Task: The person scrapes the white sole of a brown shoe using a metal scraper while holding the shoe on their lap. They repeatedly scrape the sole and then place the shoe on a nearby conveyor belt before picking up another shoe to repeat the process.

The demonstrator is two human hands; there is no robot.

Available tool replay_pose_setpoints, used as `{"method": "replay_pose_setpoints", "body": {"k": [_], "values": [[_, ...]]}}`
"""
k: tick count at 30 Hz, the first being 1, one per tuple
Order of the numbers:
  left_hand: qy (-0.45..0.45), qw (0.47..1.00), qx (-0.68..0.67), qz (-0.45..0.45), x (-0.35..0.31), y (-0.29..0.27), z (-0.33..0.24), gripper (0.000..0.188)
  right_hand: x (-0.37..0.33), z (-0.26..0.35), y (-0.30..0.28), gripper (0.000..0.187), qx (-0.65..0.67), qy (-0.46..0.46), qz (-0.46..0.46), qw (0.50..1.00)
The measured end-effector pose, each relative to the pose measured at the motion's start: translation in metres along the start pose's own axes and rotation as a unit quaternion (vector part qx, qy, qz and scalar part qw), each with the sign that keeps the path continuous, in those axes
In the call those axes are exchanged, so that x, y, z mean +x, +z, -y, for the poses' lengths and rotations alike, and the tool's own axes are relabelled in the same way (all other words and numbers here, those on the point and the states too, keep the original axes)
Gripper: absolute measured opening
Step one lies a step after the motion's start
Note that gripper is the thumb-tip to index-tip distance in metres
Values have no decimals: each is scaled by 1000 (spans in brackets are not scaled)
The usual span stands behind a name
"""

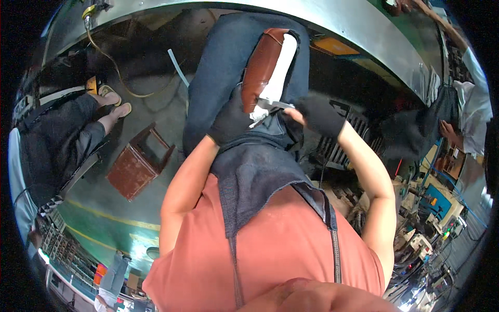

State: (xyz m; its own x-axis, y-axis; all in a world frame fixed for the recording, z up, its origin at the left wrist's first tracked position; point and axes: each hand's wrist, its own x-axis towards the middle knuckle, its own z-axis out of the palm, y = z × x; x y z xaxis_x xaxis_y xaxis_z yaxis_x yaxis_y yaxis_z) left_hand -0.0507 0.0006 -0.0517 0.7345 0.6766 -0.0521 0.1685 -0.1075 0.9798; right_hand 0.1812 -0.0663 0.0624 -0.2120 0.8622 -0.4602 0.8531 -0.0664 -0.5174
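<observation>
A brown leather shoe (261,70) lies bottom up along my lap, its toe pointing away from me. Its white insole (281,60) faces upward, and ragged white bits hang at the near, heel end. In a black fingerless glove, my left hand (232,122) is closed round the left side of that heel end. My right hand (323,115), gloved the same way and slightly blurred, grips a knife-like metal tool (276,104). The tool's flat grey end touches the white insole near the heel. A dark denim apron (254,174) covers my lap under the shoe.
A metal bench edge (358,23) curves across the far side. On the floor at left stands a small brown stool (136,169), with a seated person's legs (91,127) beyond it. A slatted dark crate (340,140) and machinery (431,208) are at right, near another person's hand (451,132).
</observation>
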Motion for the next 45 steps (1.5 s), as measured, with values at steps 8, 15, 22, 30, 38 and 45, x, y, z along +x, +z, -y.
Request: {"method": "replay_pose_setpoints", "body": {"k": [8,15,22,30,38,45], "values": [[-64,991,-57,106,6,-30,-16,44,14,-11,27,42,-10,-52,-67,996],[-229,918,-315,-75,19,6,-15,30,9,-28,38,39,-24,-54,-63,996],[-111,982,-96,-119,24,15,-16,39,-11,5,-46,36,-22,-49,113,992],[-63,996,-69,-10,10,7,-16,51,3,12,10,45,123,70,-28,989],[-48,998,16,24,-5,-17,-14,68,-3,17,43,34,210,98,-130,964],[-65,994,89,-17,22,-166,-107,61,-94,-6,29,36,292,207,-183,915]]}}
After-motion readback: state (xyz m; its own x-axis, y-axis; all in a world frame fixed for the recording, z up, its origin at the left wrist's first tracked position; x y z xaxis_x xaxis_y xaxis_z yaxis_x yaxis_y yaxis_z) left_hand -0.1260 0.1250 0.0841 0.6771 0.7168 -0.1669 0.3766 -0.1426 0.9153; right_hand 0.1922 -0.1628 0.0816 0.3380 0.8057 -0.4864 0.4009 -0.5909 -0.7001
